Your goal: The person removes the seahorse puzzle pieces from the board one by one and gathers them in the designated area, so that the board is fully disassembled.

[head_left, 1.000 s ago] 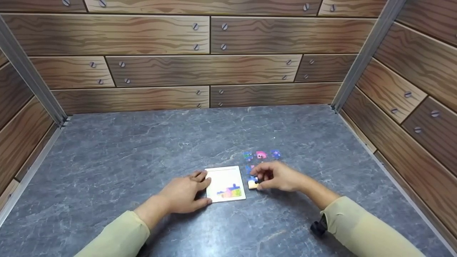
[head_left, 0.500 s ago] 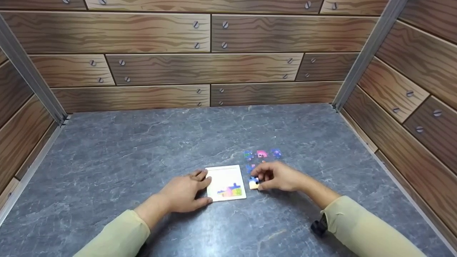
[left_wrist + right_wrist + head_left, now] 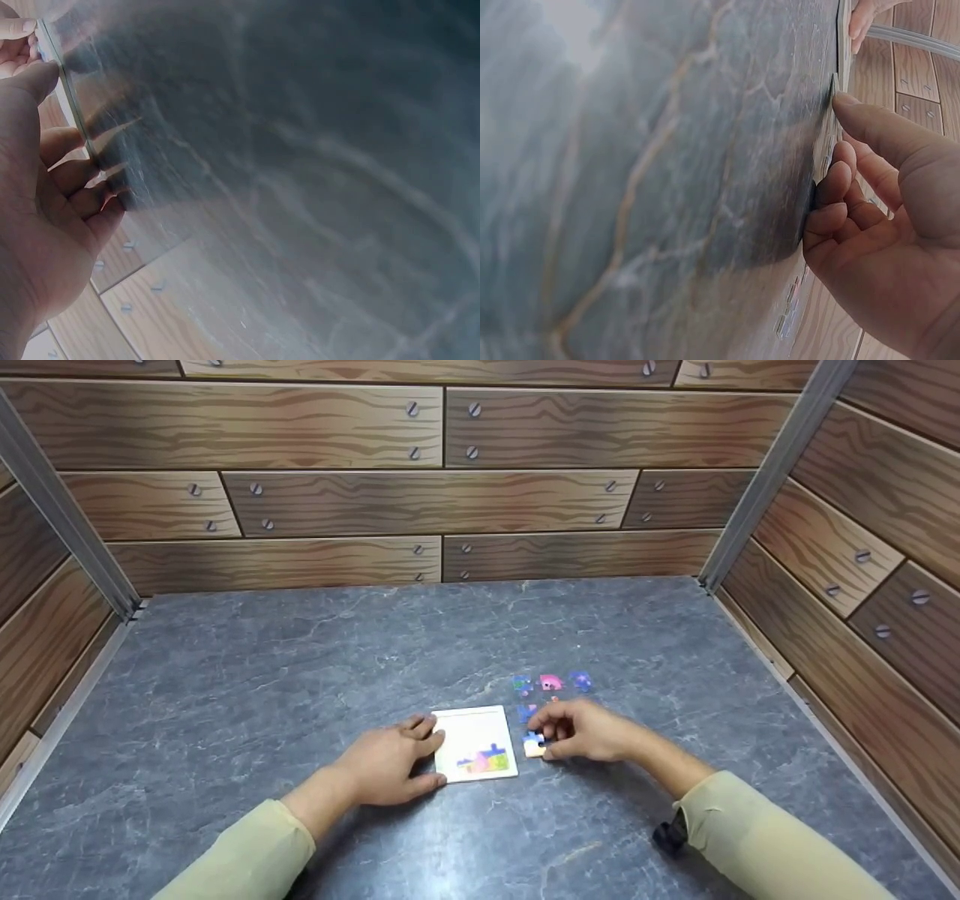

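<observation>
A white square puzzle board (image 3: pixel 469 735) lies on the table, with a few colourful joined pieces (image 3: pixel 484 761) in its lower right part. My left hand (image 3: pixel 386 765) rests along the board's left edge, thumb at the near corner and the other fingertips farther up. Just right of the board, my right hand (image 3: pixel 585 731) pinches a blue and yellow puzzle piece (image 3: pixel 534 745) between thumb and index finger. In the right wrist view the thumb (image 3: pixel 847 101) touches the thin piece low over the table, while the other fingers are curled under the palm.
Several loose puzzle pieces lie beyond the right hand, among them a pink one (image 3: pixel 551 682), a blue one (image 3: pixel 580 681) and a blue-green one (image 3: pixel 522 684). Another piece (image 3: pixel 526 712) is partly behind the index finger. Wood-patterned walls (image 3: pixel 330 502) enclose the grey marbled table (image 3: pixel 300 660).
</observation>
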{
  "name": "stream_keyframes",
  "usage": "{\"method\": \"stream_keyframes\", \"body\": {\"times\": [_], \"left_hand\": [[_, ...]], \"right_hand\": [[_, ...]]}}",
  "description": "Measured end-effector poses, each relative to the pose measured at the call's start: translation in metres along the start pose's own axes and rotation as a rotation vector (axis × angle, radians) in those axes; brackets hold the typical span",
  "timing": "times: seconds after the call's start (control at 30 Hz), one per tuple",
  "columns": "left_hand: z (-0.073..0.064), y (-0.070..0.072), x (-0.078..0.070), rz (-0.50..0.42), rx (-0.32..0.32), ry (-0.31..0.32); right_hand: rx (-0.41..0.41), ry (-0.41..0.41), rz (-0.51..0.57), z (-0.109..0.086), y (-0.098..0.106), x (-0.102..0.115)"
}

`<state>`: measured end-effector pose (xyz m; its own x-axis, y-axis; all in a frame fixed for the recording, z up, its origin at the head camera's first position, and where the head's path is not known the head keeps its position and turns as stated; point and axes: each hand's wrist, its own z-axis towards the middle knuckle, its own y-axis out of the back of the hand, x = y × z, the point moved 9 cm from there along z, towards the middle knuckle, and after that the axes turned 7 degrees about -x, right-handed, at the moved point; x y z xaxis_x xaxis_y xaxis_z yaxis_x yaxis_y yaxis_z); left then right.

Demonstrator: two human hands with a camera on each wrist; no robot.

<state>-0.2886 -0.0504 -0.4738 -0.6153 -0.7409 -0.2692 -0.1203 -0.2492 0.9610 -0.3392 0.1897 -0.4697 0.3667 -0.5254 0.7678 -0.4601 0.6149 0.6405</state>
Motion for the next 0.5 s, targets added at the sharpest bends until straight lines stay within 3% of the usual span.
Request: {"method": "stream_keyframes", "body": {"times": [0.3, 0.5], "left_hand": [[-0.002, -0.001, -0.001, -0.003, -0.016, -0.008], [-0.001, 0.002, -0.002, 0.001, -0.023, -0.01]], "right_hand": [[-0.025, -0.005, -0.006, -0.002, 0.003, 0.003], [-0.059, 0.024, -0.064, 0.001, 0.006, 0.02]]}}
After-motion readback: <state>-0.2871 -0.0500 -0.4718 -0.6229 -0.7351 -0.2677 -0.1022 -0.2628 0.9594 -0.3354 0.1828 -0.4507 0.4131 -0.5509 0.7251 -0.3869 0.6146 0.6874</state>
